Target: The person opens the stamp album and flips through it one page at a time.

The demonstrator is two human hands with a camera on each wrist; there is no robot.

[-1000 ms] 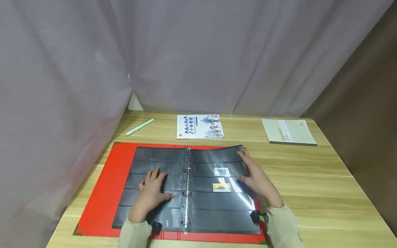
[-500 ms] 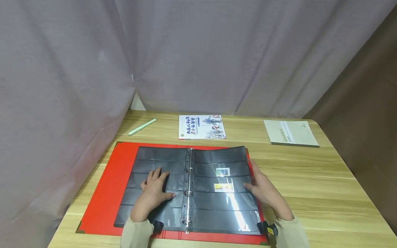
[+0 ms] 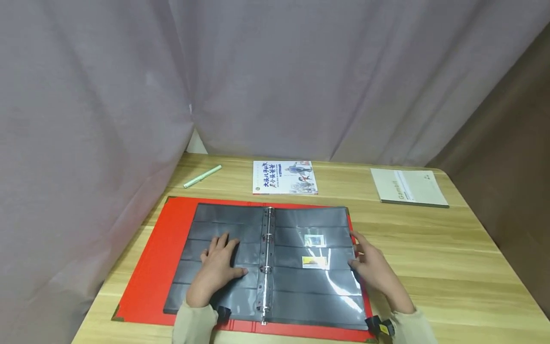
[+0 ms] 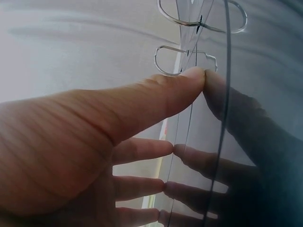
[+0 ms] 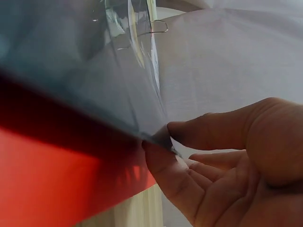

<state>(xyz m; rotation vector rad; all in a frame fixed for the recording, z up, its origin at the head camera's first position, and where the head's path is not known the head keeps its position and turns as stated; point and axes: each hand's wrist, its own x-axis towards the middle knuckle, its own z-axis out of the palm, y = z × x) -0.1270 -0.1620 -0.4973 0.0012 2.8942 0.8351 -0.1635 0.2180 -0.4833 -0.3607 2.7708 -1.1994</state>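
Observation:
A red ring binder (image 3: pixel 148 267) lies open in the head view, with black pocket pages on both sides of its metal rings (image 3: pixel 267 270). On the right page (image 3: pixel 318 286), two small stamps sit in pockets: a bluish stamp (image 3: pixel 315 240) and a yellow stamp (image 3: pixel 314 262). My left hand (image 3: pixel 218 270) rests on the left page (image 3: pixel 229 215), fingers spread; the left wrist view shows its fingertips touching the glossy sheet. At the right page's outer edge, my right hand (image 3: pixel 375 267) pinches the sheet between thumb (image 5: pixel 208 132) and index finger, as the right wrist view shows.
Behind the binder lie a light green pen (image 3: pixel 202 176), a picture book (image 3: pixel 285 177) and a pale book (image 3: pixel 409 187) titled Gambit, all on the wooden table (image 3: pixel 451 267). Grey curtains (image 3: pixel 275 86) hang along the back and left, a brown one (image 3: pixel 511 143) at right.
My right hand has moved down along the right page's outer edge, and the page's raised upper corner now lies flatter. My left hand keeps its place on the left page.

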